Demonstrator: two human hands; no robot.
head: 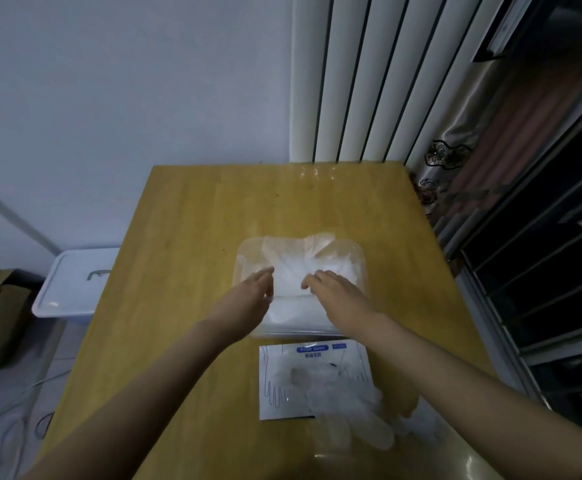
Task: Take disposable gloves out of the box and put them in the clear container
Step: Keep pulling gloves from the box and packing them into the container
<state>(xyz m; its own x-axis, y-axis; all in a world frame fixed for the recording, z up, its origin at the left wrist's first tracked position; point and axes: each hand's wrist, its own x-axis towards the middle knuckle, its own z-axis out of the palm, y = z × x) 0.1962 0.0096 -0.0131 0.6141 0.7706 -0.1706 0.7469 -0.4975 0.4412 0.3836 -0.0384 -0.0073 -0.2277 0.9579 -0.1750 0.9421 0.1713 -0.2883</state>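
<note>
Gloves [293, 268] heaped in clear container [244, 252].
Left hand [253, 289] and right hand [333, 289] rest flat on them, gripping nothing (left blurred); box [275, 372] sits at six o'clock.

Single head-worn wide-angle view, looking forward-down over table [178, 244], close; wall [109, 81] behind.

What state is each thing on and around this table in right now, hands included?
Clear container: no lid on, partly filled with gloves.
Gloves in the container: piled, under both hands.
Glove box: lying flat, gloves spilling from it.
Loose gloves: spread on the table by the box.
Left hand: fingers straight, on the pile.
Right hand: fingers bent onto the pile; grip unclear.
White bin: lid on.
</note>
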